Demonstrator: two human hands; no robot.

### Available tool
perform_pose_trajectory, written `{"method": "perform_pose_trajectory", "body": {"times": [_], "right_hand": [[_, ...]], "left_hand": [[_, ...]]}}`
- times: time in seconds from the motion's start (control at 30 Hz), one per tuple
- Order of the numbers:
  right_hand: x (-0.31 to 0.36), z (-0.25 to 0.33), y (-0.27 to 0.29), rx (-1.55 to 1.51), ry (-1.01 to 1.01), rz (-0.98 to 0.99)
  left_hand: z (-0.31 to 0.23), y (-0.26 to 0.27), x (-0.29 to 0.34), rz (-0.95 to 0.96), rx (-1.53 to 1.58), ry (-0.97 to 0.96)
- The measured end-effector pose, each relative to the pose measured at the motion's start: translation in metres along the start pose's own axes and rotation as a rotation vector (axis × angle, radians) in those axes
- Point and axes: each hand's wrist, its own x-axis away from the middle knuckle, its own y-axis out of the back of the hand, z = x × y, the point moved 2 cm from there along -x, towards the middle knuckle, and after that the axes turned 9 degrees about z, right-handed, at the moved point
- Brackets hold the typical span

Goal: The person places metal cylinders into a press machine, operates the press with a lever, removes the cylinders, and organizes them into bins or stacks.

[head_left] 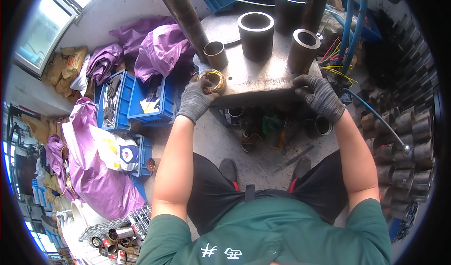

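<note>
My left hand (196,97), in a grey work glove, grips a round copper wire coil (213,79) at the near left edge of the metal work table (253,79). My right hand (318,93), also gloved, rests with fingers curled on the table's near right edge, just below a bronze-coloured metal sleeve (303,49). A small metal ring (215,53) stands just behind the coil. A dark thick-walled cylinder (256,34) stands mid-table, another (289,9) behind it.
Two steel columns (184,16) rise from the table. Blue crates (141,98) and purple bags (159,46) lie to the left. Stacked metal sleeves (408,138) fill the right side. Blue hoses (350,25) and coloured wires hang at the back right. Parts lie under the table.
</note>
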Motion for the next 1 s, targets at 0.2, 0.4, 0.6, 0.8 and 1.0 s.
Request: {"method": "perform_pose_trajectory", "body": {"times": [0.2,0.4,0.6,0.8,1.0], "right_hand": [[0.004,0.004,-0.011,-0.095,0.037,0.146],[0.005,0.023,-0.025,-0.308,-0.045,0.127],[0.009,0.033,-0.025,-0.368,-0.043,0.129],[0.019,0.024,-0.021,-0.213,-0.065,0.024],[0.021,-0.027,-0.002,0.28,-0.026,0.079]], "left_hand": [[-0.036,-0.002,0.01,-0.135,0.076,-0.214],[-0.11,-0.019,0.051,-0.298,0.115,-0.733],[-0.136,-0.051,0.063,0.009,0.551,-0.837],[-0.145,-0.044,0.056,-0.294,-0.07,-1.081],[-0.138,-0.056,0.048,0.234,0.107,-0.996]]}}
